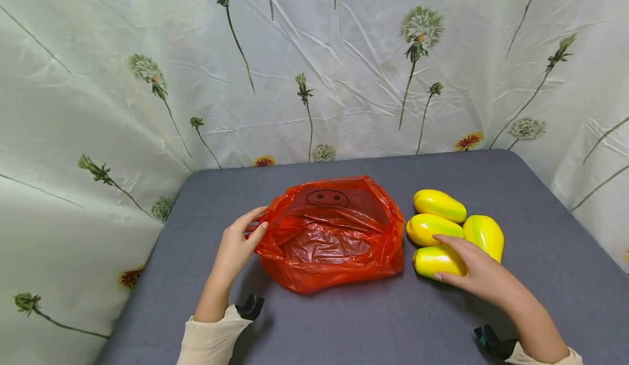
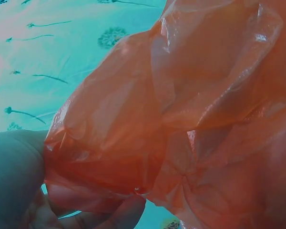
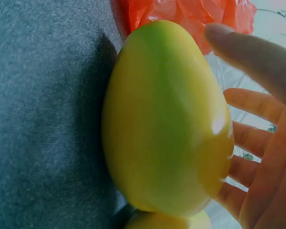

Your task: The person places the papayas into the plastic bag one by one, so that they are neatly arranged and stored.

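Observation:
A red plastic bag (image 1: 326, 239) with a smiley face printed inside stands with its mouth wide open in the middle of the table. My left hand (image 1: 238, 245) holds the bag's left rim; in the left wrist view, the film of the bag (image 2: 119, 119) lies between thumb and fingers. To the right of the bag are several yellow-green mangoes. My right hand (image 1: 476, 266) hovers around the nearest mango (image 1: 434, 260). In the right wrist view, the thumb is apart from this mango (image 3: 167, 124) and the extended fingers (image 3: 252, 138) reach along its far side.
Two mangoes, one at the back (image 1: 439, 205) and one in the middle (image 1: 429, 229), lie beside the bag, with another mango (image 1: 484, 236) to their right. The grey table (image 1: 344, 327) is backed by a pale floral curtain (image 1: 354, 70).

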Demonstrator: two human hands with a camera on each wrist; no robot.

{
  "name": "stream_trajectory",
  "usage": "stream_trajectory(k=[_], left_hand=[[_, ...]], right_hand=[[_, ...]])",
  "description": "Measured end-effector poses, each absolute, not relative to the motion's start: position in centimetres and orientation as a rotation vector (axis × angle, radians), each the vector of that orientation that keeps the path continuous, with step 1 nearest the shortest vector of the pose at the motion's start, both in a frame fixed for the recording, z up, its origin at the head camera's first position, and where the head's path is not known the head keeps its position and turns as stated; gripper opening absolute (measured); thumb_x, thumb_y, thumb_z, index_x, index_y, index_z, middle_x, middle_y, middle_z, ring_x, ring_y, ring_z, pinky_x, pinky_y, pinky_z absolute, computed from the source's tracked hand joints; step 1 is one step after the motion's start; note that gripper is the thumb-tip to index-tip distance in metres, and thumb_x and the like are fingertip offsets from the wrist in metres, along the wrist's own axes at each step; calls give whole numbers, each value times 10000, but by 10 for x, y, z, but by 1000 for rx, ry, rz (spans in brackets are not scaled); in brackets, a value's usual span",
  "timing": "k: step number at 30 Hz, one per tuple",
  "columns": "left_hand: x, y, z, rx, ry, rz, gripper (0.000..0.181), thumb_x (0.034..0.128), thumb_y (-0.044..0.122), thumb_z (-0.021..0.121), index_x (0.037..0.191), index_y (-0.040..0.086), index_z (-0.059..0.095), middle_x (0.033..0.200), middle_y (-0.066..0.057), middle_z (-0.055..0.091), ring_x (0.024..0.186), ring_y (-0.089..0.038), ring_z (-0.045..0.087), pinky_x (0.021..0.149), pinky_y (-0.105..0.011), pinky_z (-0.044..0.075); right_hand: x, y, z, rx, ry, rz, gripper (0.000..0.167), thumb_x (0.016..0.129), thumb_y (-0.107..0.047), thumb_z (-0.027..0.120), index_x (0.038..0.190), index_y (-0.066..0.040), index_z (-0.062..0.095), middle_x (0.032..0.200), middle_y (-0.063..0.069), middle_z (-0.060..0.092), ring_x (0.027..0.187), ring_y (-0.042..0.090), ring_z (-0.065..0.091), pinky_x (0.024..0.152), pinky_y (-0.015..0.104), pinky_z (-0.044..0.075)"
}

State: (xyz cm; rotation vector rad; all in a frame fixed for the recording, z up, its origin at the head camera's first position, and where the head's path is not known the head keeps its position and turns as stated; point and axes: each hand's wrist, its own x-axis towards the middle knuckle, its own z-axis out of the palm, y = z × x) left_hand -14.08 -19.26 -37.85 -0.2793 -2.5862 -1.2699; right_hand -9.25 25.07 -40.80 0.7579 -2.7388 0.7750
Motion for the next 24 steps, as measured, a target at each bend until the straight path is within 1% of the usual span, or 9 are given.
stream_trajectory(k=[2,6,12,17,20,22,24], left_hand=[[-140,-193,-379,-271,-2576,-1280,335,853,130,613,1187,111,584,1139,-84,576,874,-220,595,740,-388,497],[-140,-192,-380,-263,-2561,-1280,321,849,110,614,1170,103,595,1118,-88,585,846,-217,599,728,-377,501],[-139,-192,-380,-258,-2551,-1264,308,850,95,609,1157,104,604,1095,-79,594,824,-211,591,723,-371,497],[-139,-193,-381,-251,-2550,-1267,303,852,104,608,1155,111,606,1099,-72,591,821,-208,589,718,-370,497],[-139,-193,-382,-253,-2549,-1269,301,852,106,608,1153,113,606,1098,-71,591,822,-205,590,717,-367,498],[-139,-194,-382,-252,-2548,-1269,299,853,108,608,1152,114,606,1100,-69,590,825,-202,588,721,-367,496],[-140,-194,-382,-251,-2548,-1268,296,854,109,607,1150,114,606,1100,-69,591,826,-203,588,725,-371,495]], right_hand=[[-93,252,-411,769,-2719,768,652,643,-212,801,1174,23,506,1112,151,560,995,301,503,887,31,176],[-93,255,-415,783,-2700,749,610,614,-158,811,1125,31,536,1066,139,573,963,300,515,880,51,209],[-93,256,-416,759,-2689,721,544,591,-146,820,1058,2,581,1014,99,589,923,292,532,822,185,323],[-92,255,-413,717,-2683,717,535,578,-151,827,1038,-8,593,995,90,596,907,283,533,784,280,355],[-91,254,-410,683,-2685,715,530,579,-164,829,1033,-22,595,991,80,597,910,268,525,773,308,352],[-90,253,-407,680,-2672,719,528,575,-160,830,1029,-25,595,987,79,596,912,263,517,778,306,344],[-91,253,-405,689,-2644,725,532,564,-153,834,1024,-30,596,983,75,596,913,252,509,796,274,327]])
